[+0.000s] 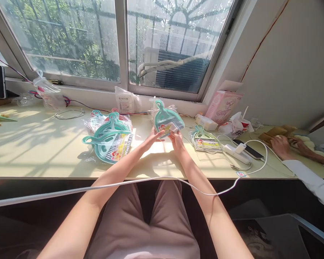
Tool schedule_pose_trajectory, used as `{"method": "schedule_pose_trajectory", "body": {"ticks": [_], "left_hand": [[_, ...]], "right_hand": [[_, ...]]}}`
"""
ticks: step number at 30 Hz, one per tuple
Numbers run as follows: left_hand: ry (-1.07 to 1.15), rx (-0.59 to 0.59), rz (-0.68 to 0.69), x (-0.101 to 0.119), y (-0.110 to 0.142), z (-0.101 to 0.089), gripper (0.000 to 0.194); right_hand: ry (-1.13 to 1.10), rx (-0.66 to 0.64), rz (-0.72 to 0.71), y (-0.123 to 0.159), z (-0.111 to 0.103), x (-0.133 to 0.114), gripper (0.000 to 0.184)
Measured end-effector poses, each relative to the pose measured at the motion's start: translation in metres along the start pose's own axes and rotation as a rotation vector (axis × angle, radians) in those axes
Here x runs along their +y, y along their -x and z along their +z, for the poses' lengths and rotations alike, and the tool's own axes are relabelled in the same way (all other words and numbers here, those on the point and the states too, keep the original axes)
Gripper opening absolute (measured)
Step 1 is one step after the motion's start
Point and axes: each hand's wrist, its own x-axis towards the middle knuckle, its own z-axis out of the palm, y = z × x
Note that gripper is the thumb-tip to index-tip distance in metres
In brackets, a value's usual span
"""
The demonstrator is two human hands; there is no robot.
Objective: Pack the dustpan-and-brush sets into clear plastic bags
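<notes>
Above the table, near the window, a small green dustpan (161, 113) with a brush and a colourful printed card (164, 128) is tilted up with its handle away from me. My left hand (153, 138) grips its lower left edge, fingers closed. At the lower right edge my right hand (176, 139) also has its fingers closed on it, beside a small white patch. To the left lies a pile of green dustpans (104, 144) with brushes, some in clear wrap. On the right rests another dustpan set (207, 142) with a card.
A white cable (162, 177) runs across in front of my forearms. Right of me are a power strip (236, 154), a phone (248, 149), a pink box (223, 104) and another person's hand (281, 146) by brown material. A bagged cup (49, 94) stands back left.
</notes>
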Motion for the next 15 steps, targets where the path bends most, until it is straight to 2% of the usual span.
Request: {"method": "schedule_pose_trajectory", "body": {"ticks": [2, 5, 8, 9, 13, 15], "left_hand": [[-0.045, 0.042, 0.0, -0.012, 0.0, -0.002, 0.087], [-0.055, 0.081, -0.003, -0.021, -0.003, -0.01, 0.085], [-0.067, 0.073, 0.008, -0.024, -0.007, -0.017, 0.085], [-0.072, 0.062, 0.012, -0.025, -0.007, -0.018, 0.086], [-0.094, 0.013, 0.023, -0.03, -0.007, -0.018, 0.09], [-0.112, -0.017, 0.017, -0.034, -0.007, -0.017, 0.09]], "right_hand": [[0.03, 0.002, 0.063, -0.003, -0.001, 0.003, 0.028], [0.071, -0.036, 0.148, -0.008, 0.0, 0.005, 0.022], [0.057, 0.037, 0.207, -0.014, 0.004, 0.004, 0.006], [0.047, 0.068, 0.218, -0.016, 0.004, 0.004, 0.006], [0.028, 0.164, 0.244, -0.02, -0.001, 0.008, 0.018], [0.022, 0.146, 0.219, -0.02, -0.006, 0.012, 0.029]]}}
